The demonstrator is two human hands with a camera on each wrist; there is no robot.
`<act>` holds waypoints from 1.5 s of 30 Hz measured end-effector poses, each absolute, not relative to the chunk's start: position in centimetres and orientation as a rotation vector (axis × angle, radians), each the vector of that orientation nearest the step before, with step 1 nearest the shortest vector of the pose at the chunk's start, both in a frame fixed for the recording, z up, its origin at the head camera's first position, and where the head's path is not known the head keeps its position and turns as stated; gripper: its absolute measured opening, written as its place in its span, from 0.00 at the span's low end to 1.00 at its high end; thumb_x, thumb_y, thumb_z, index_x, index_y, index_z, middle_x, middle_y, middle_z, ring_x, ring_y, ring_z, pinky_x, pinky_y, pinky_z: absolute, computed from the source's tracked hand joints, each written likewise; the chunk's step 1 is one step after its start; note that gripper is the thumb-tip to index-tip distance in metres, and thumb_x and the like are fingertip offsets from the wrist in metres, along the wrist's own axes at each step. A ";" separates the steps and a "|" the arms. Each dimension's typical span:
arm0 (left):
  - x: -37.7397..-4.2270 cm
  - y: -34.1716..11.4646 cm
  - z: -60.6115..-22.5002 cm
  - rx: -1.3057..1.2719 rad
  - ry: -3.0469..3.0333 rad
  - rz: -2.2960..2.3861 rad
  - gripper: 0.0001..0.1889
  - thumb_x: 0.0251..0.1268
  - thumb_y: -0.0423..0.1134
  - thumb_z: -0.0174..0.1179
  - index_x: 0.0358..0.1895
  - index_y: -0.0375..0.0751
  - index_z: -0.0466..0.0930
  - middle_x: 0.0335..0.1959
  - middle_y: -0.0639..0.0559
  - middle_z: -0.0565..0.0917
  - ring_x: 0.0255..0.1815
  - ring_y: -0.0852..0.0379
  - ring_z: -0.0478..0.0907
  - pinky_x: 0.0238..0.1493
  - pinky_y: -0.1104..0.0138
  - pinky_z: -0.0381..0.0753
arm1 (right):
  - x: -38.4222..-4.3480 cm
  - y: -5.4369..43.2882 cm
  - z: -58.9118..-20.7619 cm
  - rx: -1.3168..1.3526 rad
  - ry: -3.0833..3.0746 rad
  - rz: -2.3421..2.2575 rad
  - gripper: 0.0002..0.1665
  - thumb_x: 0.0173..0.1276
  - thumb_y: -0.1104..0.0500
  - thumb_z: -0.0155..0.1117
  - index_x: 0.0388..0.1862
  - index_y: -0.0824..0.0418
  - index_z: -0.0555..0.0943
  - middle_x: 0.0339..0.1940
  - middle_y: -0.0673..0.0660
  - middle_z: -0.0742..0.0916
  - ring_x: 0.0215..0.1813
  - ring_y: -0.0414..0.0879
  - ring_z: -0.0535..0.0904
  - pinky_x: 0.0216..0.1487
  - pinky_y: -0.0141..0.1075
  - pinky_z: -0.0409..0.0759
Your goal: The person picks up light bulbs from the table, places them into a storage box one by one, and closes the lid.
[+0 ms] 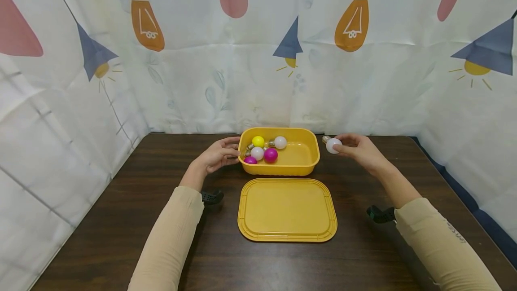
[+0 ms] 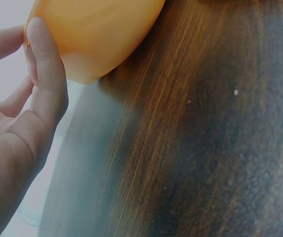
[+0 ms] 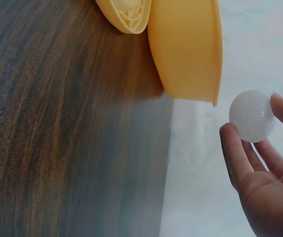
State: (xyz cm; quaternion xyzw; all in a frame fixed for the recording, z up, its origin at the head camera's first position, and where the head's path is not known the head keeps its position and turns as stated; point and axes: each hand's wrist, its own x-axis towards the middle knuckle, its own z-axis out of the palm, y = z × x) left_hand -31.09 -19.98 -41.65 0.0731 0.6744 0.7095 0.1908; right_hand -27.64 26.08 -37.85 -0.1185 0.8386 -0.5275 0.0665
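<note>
My left hand (image 1: pixel 221 152) holds the left end of a yellow plastic container (image 1: pixel 304 149) by its rim, thumb against the outer wall in the left wrist view. Several light bulbs lie in its left half: a yellow bulb (image 1: pixel 258 141), white bulbs (image 1: pixel 280 142) and magenta bulbs (image 1: pixel 271 155). Off the container's right end, my right hand (image 1: pixel 359 151) pinches another white light bulb (image 1: pixel 333 145) by its round glass between thumb and fingers. Its metal base points left, towards the back. In the right wrist view only this bulb's white globe (image 3: pixel 252 116) shows.
A flat yellow lid (image 1: pixel 287 210) lies on the dark wooden table (image 1: pixel 226 259), just in front of the container. Behind the table hangs a white curtain (image 1: pixel 258 84) printed with lamps, and it continues along both sides.
</note>
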 end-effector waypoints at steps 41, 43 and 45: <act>-31.0 -20.0 -41.4 0.197 1.870 1.993 0.35 0.74 0.24 0.56 0.80 0.36 0.55 0.66 0.31 0.72 0.47 0.52 0.82 0.53 0.60 0.85 | -28.2 23.9 -36.1 -0.417 2.471 -1.580 0.32 0.75 0.49 0.67 0.68 0.68 0.73 0.61 0.66 0.79 0.60 0.57 0.78 0.56 0.40 0.83; -31.0 -20.0 -41.4 0.202 1.872 1.989 0.35 0.74 0.24 0.56 0.80 0.36 0.54 0.66 0.30 0.71 0.47 0.52 0.82 0.53 0.60 0.85 | -28.2 23.8 -36.0 -0.425 2.462 -1.582 0.32 0.76 0.50 0.67 0.69 0.68 0.72 0.62 0.66 0.79 0.61 0.58 0.78 0.56 0.40 0.83; -31.0 -20.0 -41.4 0.199 1.872 1.989 0.35 0.74 0.24 0.56 0.80 0.36 0.55 0.67 0.30 0.71 0.46 0.52 0.82 0.51 0.61 0.85 | -28.1 23.6 -35.9 -0.425 2.458 -1.581 0.32 0.76 0.50 0.67 0.69 0.68 0.72 0.62 0.66 0.78 0.61 0.58 0.77 0.56 0.40 0.83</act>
